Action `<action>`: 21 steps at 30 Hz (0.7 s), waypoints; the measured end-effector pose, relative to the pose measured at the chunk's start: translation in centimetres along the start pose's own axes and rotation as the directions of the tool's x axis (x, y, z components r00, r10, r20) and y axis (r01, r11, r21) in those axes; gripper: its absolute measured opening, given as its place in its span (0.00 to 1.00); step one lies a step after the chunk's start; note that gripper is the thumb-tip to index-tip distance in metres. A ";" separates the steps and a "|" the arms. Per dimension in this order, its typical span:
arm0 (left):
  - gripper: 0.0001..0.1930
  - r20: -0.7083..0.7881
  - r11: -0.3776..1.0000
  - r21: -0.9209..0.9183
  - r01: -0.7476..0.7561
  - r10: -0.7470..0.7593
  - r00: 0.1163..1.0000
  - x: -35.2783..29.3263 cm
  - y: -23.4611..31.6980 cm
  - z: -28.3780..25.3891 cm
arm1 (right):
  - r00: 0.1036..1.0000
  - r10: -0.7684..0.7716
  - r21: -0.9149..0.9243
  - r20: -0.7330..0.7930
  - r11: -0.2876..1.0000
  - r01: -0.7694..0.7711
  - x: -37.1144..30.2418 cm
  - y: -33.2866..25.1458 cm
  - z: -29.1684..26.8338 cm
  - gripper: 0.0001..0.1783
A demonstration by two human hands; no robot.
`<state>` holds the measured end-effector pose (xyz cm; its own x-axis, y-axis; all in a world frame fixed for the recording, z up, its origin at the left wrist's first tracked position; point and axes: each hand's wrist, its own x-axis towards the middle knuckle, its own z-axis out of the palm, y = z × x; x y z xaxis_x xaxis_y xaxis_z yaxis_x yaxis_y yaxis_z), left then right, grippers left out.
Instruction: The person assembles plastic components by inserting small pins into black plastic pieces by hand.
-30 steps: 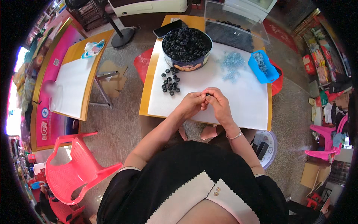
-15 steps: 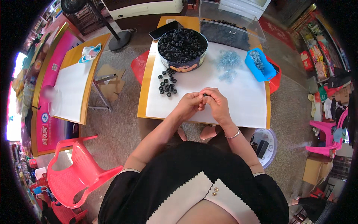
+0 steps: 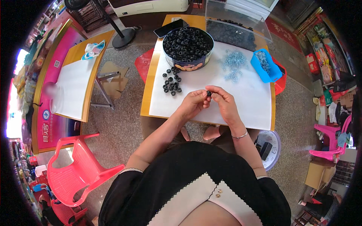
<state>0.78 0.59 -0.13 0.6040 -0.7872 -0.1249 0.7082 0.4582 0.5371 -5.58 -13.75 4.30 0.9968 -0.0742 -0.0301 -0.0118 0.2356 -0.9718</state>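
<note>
Over the near edge of the white-topped table, my left hand pinches a small black ring-shaped part between thumb and fingertips. My right hand is close against it, thumb and index finger apart on either side of the part. Up and to the left, several loose black ring parts lie on the white sheet. Behind them stands a round tub heaped with the same parts. Small clear bluish pieces are spread right of the tub, and more fill a blue plastic basket at the right edge.
A clear box with black parts stands at the back of the table, near a phone. Red plastic shows by the left side. A pink chair is at left, a patterned basin at lower right.
My right fingers have spread and drawn back slightly from the part, which now shows more plainly in my left fingertips. The whole view has shifted a little.
</note>
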 end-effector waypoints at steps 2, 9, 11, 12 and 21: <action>0.10 -0.010 1.000 0.005 0.004 -0.004 1.000 0.1 -0.1 0.0 | 0.999 0.003 -0.074 0.041 0.997 0.000 0.2 0.3 0.0 0.14; 0.09 -0.010 1.000 0.023 -0.004 0.005 1.000 0.1 -0.5 -0.4 | 0.997 -0.076 -0.141 0.021 0.987 0.078 0.4 1.0 0.2 0.11; 0.09 -0.017 0.999 0.038 -0.001 0.001 1.000 0.1 -0.5 -0.4 | 0.996 -0.091 -0.145 0.021 0.985 0.093 0.4 1.0 0.3 0.11; 0.09 -0.013 0.999 0.035 -0.004 0.004 1.000 0.0 -0.4 -0.4 | 0.996 -0.092 -0.145 0.022 0.985 0.094 0.4 1.0 0.3 0.11; 0.10 -0.009 1.000 -0.011 -0.023 0.023 1.000 0.1 -0.3 -0.2 | 1.000 -0.023 0.081 -0.016 0.996 0.024 0.3 0.9 -0.5 0.13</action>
<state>0.72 0.42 -0.50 0.6230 -0.7730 -0.1198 0.6982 0.4804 0.5308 -5.30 -14.07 3.29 0.9954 -0.0951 -0.0114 0.0189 0.3112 -0.9502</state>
